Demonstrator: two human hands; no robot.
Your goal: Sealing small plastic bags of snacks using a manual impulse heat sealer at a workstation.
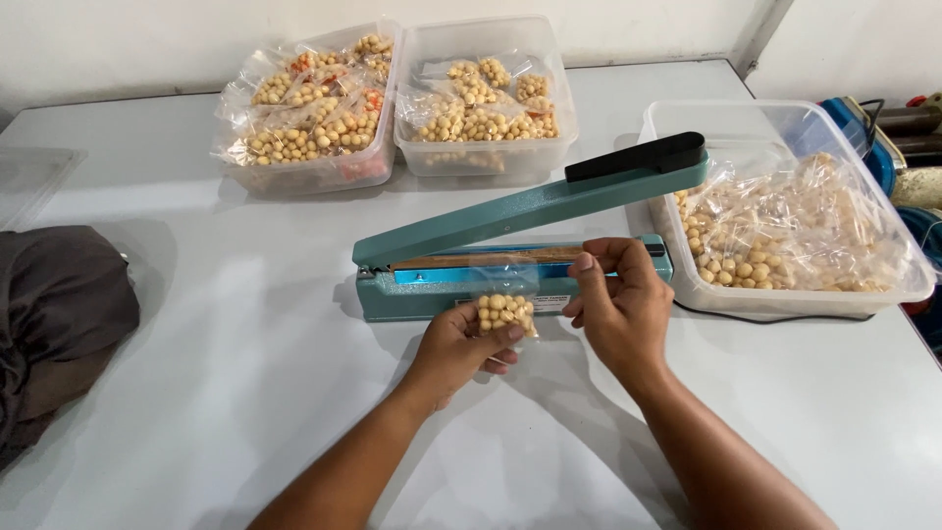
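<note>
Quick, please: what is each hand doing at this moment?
Left hand: closed around the small clear bag of round nuts.
Right hand: pinching the bag's top.

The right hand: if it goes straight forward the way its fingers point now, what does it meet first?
Probably the teal impulse sealer: the right hand points at its sealing bar, holding the small clear bag of yellow round snacks there. Depth is unclear.

The dark cloth [54,324] is cut off by the left edge, beside a clear lid [29,177] also cut there. Right of the heat sealer [510,250], blue objects [863,132] behind the clear tub [785,211] are blurred and cropped. The right hand [618,304] hides part of the sealer's base.
</note>
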